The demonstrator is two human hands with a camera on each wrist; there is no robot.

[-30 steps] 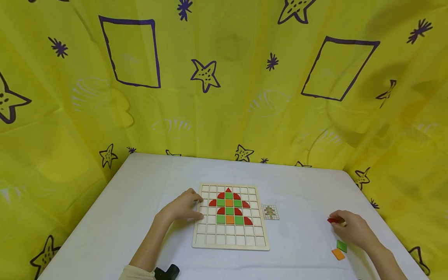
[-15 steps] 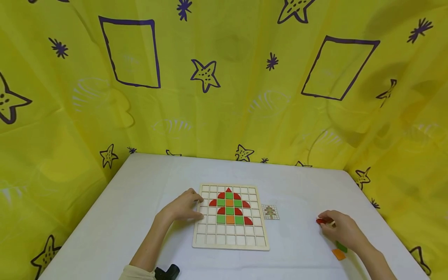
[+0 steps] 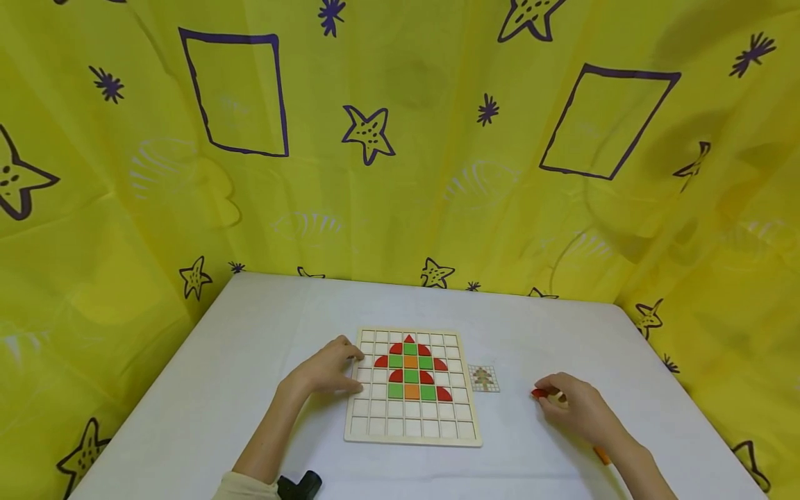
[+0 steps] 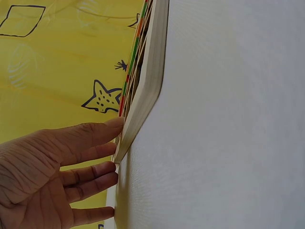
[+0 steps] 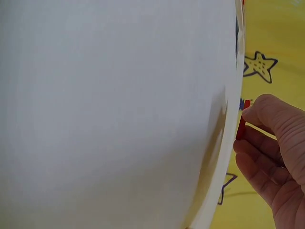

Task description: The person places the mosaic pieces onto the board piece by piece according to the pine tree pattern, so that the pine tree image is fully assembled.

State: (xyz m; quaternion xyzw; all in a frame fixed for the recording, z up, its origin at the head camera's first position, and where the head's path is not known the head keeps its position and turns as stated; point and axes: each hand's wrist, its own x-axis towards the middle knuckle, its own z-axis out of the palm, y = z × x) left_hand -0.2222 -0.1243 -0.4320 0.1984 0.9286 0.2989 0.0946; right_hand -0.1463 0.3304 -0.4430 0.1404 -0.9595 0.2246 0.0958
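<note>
A square wooden grid board (image 3: 411, 421) lies mid-table. In its cells, red, green and orange tiles form a tree shape, with a red triangle (image 3: 409, 339) at the top. Spread along the board's left edge, my left hand (image 3: 329, 366) touches the rim with fingers and thumb. The left wrist view shows those fingertips against the board's side (image 4: 148, 78). To the right of the board, my right hand (image 3: 576, 404) pinches a small red tile (image 3: 539, 393) above the table. Seen edge-on in the right wrist view, that red tile (image 5: 242, 126) sits between thumb and fingers.
A small card (image 3: 484, 379) with a tree picture on a grid lies against the board's right side. An orange tile (image 3: 602, 455) shows partly behind the right forearm. Near the left sleeve is a black object (image 3: 300, 486). A yellow patterned curtain (image 3: 400, 194) surrounds the table.
My right hand has moved left with the red tile, toward the card and board. Its forearm now covers the green tile and part of the orange one. My left hand stays put.
</note>
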